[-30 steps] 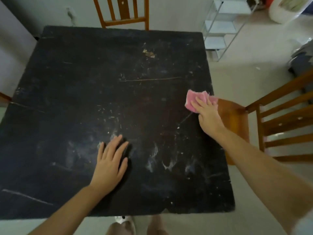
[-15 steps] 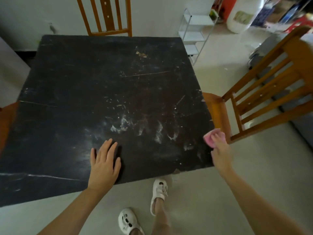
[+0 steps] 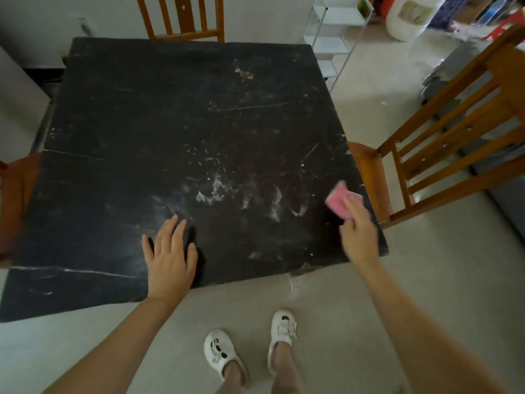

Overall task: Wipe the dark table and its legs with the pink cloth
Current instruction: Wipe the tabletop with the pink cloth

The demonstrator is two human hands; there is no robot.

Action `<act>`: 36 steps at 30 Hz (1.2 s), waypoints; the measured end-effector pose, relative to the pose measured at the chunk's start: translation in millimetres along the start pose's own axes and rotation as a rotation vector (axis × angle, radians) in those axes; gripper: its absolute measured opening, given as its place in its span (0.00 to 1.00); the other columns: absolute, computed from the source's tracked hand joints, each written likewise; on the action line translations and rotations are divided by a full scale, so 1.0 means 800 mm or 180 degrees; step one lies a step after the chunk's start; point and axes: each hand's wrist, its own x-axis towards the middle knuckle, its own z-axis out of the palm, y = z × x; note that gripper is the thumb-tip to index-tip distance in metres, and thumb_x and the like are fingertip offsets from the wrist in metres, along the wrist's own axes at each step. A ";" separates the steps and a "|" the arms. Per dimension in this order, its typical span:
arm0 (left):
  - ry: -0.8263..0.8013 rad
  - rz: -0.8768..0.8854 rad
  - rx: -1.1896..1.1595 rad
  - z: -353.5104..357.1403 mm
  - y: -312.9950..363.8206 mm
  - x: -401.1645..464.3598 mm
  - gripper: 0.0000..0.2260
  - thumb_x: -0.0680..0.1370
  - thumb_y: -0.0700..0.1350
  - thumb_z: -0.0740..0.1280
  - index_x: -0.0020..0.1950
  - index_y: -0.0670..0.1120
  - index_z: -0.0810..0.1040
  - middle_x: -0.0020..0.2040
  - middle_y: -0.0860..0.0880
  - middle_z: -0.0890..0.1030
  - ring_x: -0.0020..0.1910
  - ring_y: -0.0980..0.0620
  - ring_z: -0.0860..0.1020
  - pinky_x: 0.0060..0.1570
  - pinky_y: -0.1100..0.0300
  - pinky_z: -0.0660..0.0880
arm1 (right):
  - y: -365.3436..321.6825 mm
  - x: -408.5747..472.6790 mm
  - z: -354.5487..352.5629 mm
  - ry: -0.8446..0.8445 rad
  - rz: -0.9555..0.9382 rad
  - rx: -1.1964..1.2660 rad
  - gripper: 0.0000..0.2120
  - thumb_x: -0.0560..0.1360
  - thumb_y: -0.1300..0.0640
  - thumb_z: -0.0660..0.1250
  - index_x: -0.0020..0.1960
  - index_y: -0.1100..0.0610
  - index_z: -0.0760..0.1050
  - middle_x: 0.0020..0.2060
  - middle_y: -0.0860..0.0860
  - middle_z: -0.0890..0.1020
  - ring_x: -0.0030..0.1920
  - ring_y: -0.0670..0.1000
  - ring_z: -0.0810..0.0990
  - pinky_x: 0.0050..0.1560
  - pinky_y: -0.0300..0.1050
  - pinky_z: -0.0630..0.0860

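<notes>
Observed right hand (image 3: 358,236) pressed on pink cloth (image 3: 341,201), fingers over it, blurred, at near right of dark table (image 3: 176,132). Noted left hand (image 3: 170,257) flat, fingers spread, near front edge. Recorded white smears (image 3: 244,194) between.

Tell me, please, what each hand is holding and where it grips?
The right hand holds the pink cloth by its near end, fingers on top. The left hand holds nothing, resting flat on the dark table.

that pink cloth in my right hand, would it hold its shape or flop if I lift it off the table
Probably flops: the pink cloth looks folded and bunched under the right hand, so it seems soft. Likely light, since fingertips alone move it. It should slide easily over the dark table.
</notes>
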 end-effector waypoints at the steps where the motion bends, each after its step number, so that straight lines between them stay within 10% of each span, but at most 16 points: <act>1: 0.0017 -0.0051 0.0042 -0.002 -0.005 -0.001 0.23 0.76 0.51 0.50 0.67 0.41 0.68 0.67 0.40 0.69 0.68 0.42 0.66 0.67 0.38 0.50 | 0.017 0.009 0.001 0.0050 0.0089 -0.0388 0.27 0.75 0.71 0.60 0.71 0.53 0.65 0.70 0.53 0.68 0.69 0.54 0.67 0.69 0.48 0.65; 4: -0.0004 -0.0263 0.0110 -0.007 -0.019 -0.005 0.24 0.76 0.51 0.49 0.67 0.41 0.67 0.68 0.40 0.68 0.69 0.42 0.64 0.68 0.39 0.47 | 0.017 -0.040 0.065 -0.0174 -0.0783 -0.0762 0.34 0.69 0.76 0.62 0.70 0.53 0.65 0.69 0.57 0.69 0.72 0.62 0.62 0.69 0.68 0.58; 9: -0.0103 -0.0604 0.0214 -0.006 -0.021 -0.004 0.24 0.76 0.50 0.50 0.68 0.42 0.67 0.70 0.42 0.67 0.69 0.43 0.65 0.69 0.39 0.46 | -0.068 -0.172 0.157 -0.1050 -0.2221 -0.0376 0.24 0.73 0.63 0.54 0.69 0.56 0.66 0.72 0.53 0.62 0.75 0.49 0.47 0.64 0.72 0.49; 14: -0.0129 -0.0623 0.0319 -0.005 -0.018 -0.004 0.21 0.78 0.49 0.51 0.68 0.43 0.66 0.70 0.43 0.67 0.71 0.45 0.63 0.70 0.41 0.45 | -0.100 -0.064 0.075 -0.0896 -0.1204 0.0835 0.24 0.73 0.74 0.59 0.66 0.60 0.71 0.68 0.52 0.69 0.70 0.51 0.66 0.70 0.46 0.64; 20: -0.0174 -0.0649 0.0525 -0.003 -0.017 -0.002 0.25 0.77 0.52 0.46 0.68 0.43 0.68 0.69 0.42 0.68 0.70 0.44 0.64 0.70 0.41 0.47 | -0.042 0.130 0.043 -0.0493 -0.0355 -0.1231 0.26 0.79 0.61 0.57 0.75 0.50 0.56 0.74 0.55 0.59 0.73 0.62 0.56 0.72 0.60 0.56; 27: -0.0114 -0.0770 0.0527 -0.002 -0.015 -0.004 0.26 0.77 0.52 0.44 0.69 0.43 0.66 0.70 0.44 0.66 0.71 0.46 0.61 0.71 0.43 0.44 | -0.054 -0.044 0.149 -0.1258 -0.2765 -0.0788 0.31 0.68 0.74 0.56 0.69 0.56 0.68 0.71 0.58 0.66 0.73 0.62 0.57 0.69 0.70 0.54; 32: -0.0152 -0.0796 0.0553 -0.003 -0.014 -0.002 0.26 0.76 0.52 0.44 0.68 0.42 0.67 0.70 0.43 0.66 0.71 0.45 0.61 0.71 0.43 0.46 | -0.070 -0.090 0.115 -0.2753 -0.2586 0.0364 0.22 0.76 0.63 0.51 0.67 0.59 0.70 0.70 0.49 0.65 0.71 0.48 0.61 0.73 0.45 0.56; 36: -0.0135 -0.0768 0.0618 -0.002 -0.014 -0.003 0.26 0.77 0.53 0.43 0.69 0.43 0.67 0.71 0.44 0.66 0.71 0.45 0.61 0.72 0.44 0.45 | -0.123 0.060 0.078 -0.1767 -0.1491 0.0759 0.27 0.74 0.73 0.56 0.69 0.54 0.68 0.66 0.46 0.68 0.59 0.44 0.75 0.53 0.26 0.70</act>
